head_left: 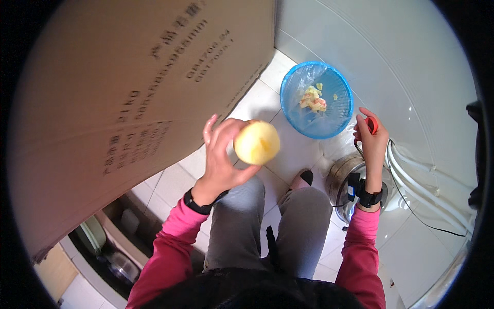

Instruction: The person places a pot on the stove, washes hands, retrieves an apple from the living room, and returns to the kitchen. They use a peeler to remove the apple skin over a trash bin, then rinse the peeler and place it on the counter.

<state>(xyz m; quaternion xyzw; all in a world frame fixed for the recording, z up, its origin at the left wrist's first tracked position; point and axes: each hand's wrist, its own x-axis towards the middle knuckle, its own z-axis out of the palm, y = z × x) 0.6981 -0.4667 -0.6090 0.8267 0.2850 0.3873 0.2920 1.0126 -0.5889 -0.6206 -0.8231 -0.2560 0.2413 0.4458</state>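
Observation:
My left hand (pixel 224 150) grips a round, pale yellow peeled fruit (pixel 256 143), perhaps an apple, with some skin left along its upper edge. Fingers and thumb hold it from its left side and from below. My right hand (pixel 372 133) is closed around a red-handled tool (pixel 371 125), seemingly a peeler; its working end is mostly hidden by the fingers. Between and beyond the hands, a blue plastic waste basket (pixel 283 87) stands on the floor. Inside its clear bag lies a small heap of pale and reddish peelings (pixel 312 101).
A large cardboard box (pixel 115 77) bearing printing rises at the left. Below my right wrist stands a round metal pot (pixel 335 174). White pipes (pixel 417 185) and a thin black cable (pixel 417 218) run along the tiled wall (pixel 386 50). My knees (pixel 305 216) are beneath my hands.

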